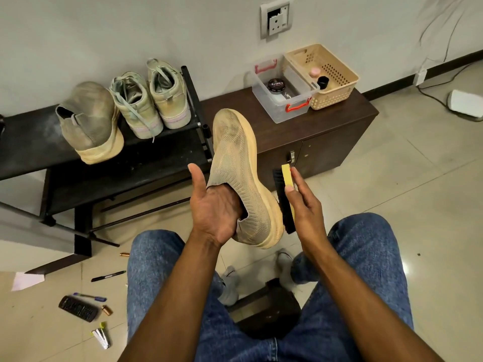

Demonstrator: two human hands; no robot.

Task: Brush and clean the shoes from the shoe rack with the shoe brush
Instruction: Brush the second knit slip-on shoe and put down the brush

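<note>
A person sits with denim-clad knees apart, looking down at both hands. The left hand (pixel 218 205) has its fingers pushed inside the opening of a beige knit slip-on shoe (pixel 241 176), holding it up in the air with the thumb sticking out straight beside the collar. The shoe's toe points away from the fingers, toward the wall, and its pale foam sole faces right. The right hand (pixel 304 202) grips a shoe brush (pixel 285 197) with a yellow wooden back, fingers curled along that back and the thumb on its near face. The dark bristles point left and lie against the shoe's sole edge near the heel.

Beyond the left fingers stands a black shoe rack (pixel 109 152) carrying the matching beige shoe (pixel 88 124) and a pair of pale lace-up sneakers (pixel 151 100). Beyond the right fingers, a dark cabinet (pixel 326 131) holds a clear plastic box (pixel 283 94) with a polish tin inside and a beige basket (pixel 329 77) touching it.
</note>
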